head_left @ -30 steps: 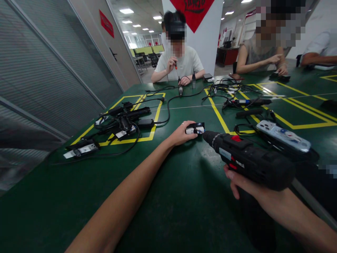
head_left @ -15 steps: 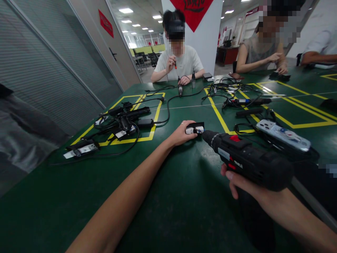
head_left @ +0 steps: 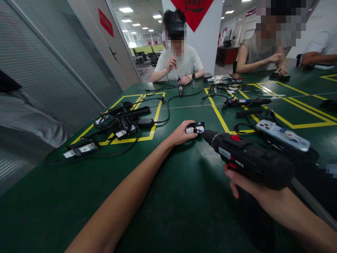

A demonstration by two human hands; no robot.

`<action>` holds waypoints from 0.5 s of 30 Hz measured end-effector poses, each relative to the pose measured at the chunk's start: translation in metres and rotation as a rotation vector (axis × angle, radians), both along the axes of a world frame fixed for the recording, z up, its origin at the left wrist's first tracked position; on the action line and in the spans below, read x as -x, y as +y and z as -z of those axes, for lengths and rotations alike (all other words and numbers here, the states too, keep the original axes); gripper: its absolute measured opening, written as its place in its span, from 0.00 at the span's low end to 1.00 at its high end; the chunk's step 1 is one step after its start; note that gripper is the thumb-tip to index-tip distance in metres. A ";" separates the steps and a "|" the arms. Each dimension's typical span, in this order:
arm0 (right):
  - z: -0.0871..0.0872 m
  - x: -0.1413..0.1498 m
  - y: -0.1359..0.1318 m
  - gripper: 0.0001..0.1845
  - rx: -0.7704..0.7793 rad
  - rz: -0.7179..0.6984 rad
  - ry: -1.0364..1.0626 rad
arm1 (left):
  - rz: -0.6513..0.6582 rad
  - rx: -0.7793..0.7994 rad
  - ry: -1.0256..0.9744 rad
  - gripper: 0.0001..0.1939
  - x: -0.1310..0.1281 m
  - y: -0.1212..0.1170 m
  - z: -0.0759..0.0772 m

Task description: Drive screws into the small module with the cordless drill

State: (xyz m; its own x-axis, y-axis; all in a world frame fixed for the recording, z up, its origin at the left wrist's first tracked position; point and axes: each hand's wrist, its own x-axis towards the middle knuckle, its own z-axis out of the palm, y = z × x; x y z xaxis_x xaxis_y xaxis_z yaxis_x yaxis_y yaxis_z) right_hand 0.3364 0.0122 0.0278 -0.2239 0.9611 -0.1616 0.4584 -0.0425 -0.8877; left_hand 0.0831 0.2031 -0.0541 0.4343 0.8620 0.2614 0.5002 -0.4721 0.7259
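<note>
Wrapped around the drill's grip is my right hand (head_left: 252, 186), low at the right. The black cordless drill (head_left: 244, 158) lies level and points left, with red switches on its body. Its chuck reaches the right end of a small black-and-white device (head_left: 195, 129); whether a bit touches it, I cannot tell. My left hand (head_left: 183, 133) closes around that device from the left and holds it on the green table (head_left: 163, 182). A ring shows on one finger. Part of the device is hidden behind my fingers.
On the left lies a pile of black adapters and cables (head_left: 123, 121) inside yellow tape. A phone in a pale case (head_left: 283, 135) rests at the right near tangled cables (head_left: 226, 86). Across the table, a person (head_left: 181, 59) holds a screwdriver. Other people sit at the right.
My hands, the drill and the device stay almost in place. At the left edge, a person's grey-trousered leg has shifted to the right.
</note>
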 end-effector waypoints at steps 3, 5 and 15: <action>-0.002 0.001 0.000 0.23 -0.049 0.005 -0.004 | 0.001 0.009 -0.007 0.31 0.000 0.000 -0.001; -0.003 0.001 0.001 0.25 -0.070 -0.002 -0.024 | -0.001 0.019 -0.009 0.31 -0.001 -0.001 -0.002; 0.001 0.001 -0.001 0.19 0.029 0.000 0.044 | -0.007 0.003 0.006 0.30 0.001 0.001 0.002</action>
State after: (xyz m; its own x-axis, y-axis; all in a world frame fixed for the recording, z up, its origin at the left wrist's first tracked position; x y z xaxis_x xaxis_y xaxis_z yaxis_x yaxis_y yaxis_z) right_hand 0.3357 0.0117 0.0267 -0.2313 0.9562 -0.1793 0.4187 -0.0685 -0.9055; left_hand 0.0817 0.2039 -0.0560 0.4299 0.8658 0.2561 0.5077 -0.4664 0.7244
